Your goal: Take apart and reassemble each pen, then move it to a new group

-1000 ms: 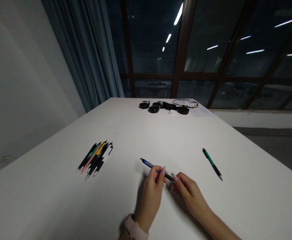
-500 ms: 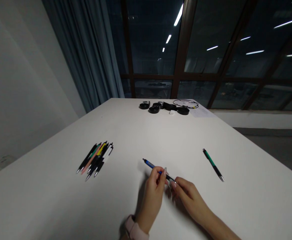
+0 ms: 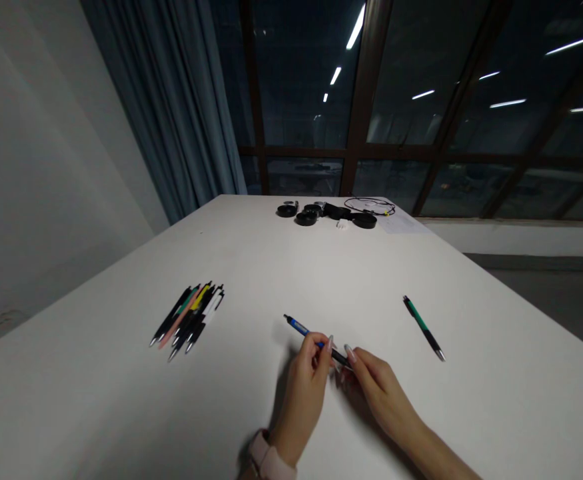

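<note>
Both hands meeting low over the table: left hand [image 3: 304, 390] pinched shut on the middle of the blue pen [image 3: 315, 340], right hand [image 3: 376, 387] closed by its fingertips on the pen's dark near end, seemingly one steadying while the other works that end; pen slanted just above the white table [image 3: 96, 400]. Bundle of pens [image 3: 187, 316] to the left, lone green pen [image 3: 424, 327] well apart on the right, black gear [image 3: 334, 214] at the far edge; dark windows [image 3: 421, 100] and a curtain [image 3: 171, 113] behind.
</note>
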Demonstrator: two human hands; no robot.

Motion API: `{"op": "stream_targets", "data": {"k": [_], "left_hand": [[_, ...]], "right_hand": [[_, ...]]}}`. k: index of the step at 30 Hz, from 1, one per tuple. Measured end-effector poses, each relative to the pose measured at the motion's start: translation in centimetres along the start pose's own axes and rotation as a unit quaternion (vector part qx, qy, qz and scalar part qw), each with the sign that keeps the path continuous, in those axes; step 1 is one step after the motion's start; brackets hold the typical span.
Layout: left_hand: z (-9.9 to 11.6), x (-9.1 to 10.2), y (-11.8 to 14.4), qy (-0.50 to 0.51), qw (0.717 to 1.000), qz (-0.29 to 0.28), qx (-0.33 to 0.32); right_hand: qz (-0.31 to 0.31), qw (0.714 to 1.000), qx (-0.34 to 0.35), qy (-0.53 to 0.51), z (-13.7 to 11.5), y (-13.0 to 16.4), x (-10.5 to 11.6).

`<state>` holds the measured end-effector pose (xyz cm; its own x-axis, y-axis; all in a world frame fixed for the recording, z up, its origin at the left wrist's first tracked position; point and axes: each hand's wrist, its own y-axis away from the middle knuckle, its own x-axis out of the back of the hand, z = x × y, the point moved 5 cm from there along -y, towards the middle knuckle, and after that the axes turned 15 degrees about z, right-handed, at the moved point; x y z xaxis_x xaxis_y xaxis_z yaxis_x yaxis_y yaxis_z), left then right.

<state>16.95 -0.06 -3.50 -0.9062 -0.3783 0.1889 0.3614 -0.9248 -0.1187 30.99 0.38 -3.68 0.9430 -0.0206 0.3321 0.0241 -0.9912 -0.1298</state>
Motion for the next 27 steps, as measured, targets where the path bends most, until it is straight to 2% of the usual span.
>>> {"op": "stream_targets", "data": {"k": [9,13,21,27], "left_hand": [[-0.51,0.06,-0.24,-0.007,1.0,0.003,-0.01],[-0.15,0.08,-0.13,-0.003,1.0,0.0,-0.007],[-0.45,0.01,-0.06,-0.012,1.0,-0.008,0.0],[-0.82,-0.13,-0.07,-0.021,1.0,-0.022,-0.004]], "right_hand": [[-0.044,0.998,0.033,0.037,-0.37,0.5,-0.15],[-0.039,0.996,0.05,0.055,-0.49,0.37,-0.14],[-0.013,0.998,0.03,0.056,-0.41,0.47,0.13],[0.006,0.994,0.064,0.083,-0.34,0.15,0.07]]}}
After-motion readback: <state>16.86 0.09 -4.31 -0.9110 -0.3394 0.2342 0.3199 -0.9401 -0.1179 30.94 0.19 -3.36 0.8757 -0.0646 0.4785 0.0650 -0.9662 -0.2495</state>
